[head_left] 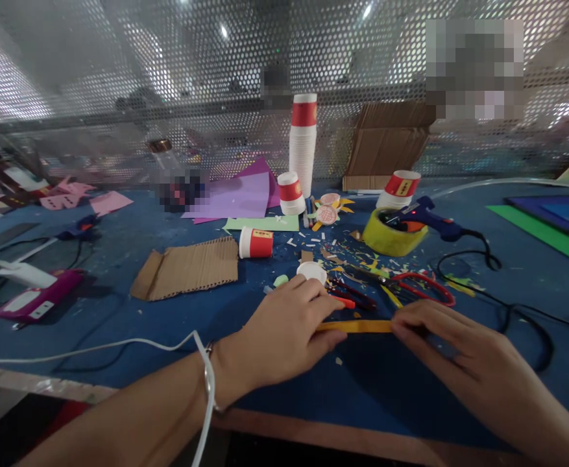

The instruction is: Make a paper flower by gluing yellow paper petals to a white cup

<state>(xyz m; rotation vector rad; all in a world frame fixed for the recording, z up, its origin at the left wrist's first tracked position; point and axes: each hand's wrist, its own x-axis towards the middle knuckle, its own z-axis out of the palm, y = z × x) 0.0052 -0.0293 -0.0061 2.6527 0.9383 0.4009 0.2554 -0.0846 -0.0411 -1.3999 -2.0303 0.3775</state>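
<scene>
Two hands meet on one yellow paper strip (pixel 357 326), which lies flat on the near part of the blue table (pixel 119 259). Its long axis runs left to right, straight between them. The left hand (pixel 284 331) is palm down, fingers loosely curled, with thumb and forefinger closed on the strip's left end. The right hand (pixel 454 350) is also palm down, fingers stretched flat and their tips covering the right end; whether they pinch it or only press it down cannot be told. Neither hand is nearer: each touches its own end.

Just beyond the strip lie red scissors (pixel 423 285) and a small white cup (pixel 312 271) amid paper scraps. Farther off sit a yellow tape roll (pixel 391 237) with a blue glue gun (pixel 427 217) resting on it, a red cup on its side (pixel 255 243) and a piece of cardboard (pixel 187 269) to the left. A tall stack of cups (pixel 302 146) stands at the far edge, and a white cable (pixel 119 344) crosses the left wrist.
</scene>
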